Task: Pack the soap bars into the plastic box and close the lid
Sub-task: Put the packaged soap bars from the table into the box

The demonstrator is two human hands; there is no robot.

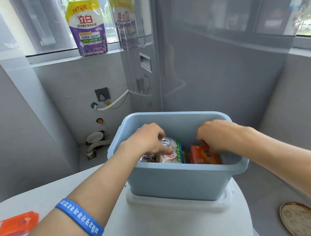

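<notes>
A light blue plastic box stands on a white lid on the round white table. Both my hands reach inside it. My left hand grips a white and green wrapped soap pack at the left of the box. My right hand presses on an orange soap box at the right; its fingertips are hidden behind the pack. More wrapped bars lie packed between them.
An orange soap package lies at the table's left edge. A detergent pouch stands on the window sill. A round brown plate sits on the floor at lower right. A drain hose lies in the corner.
</notes>
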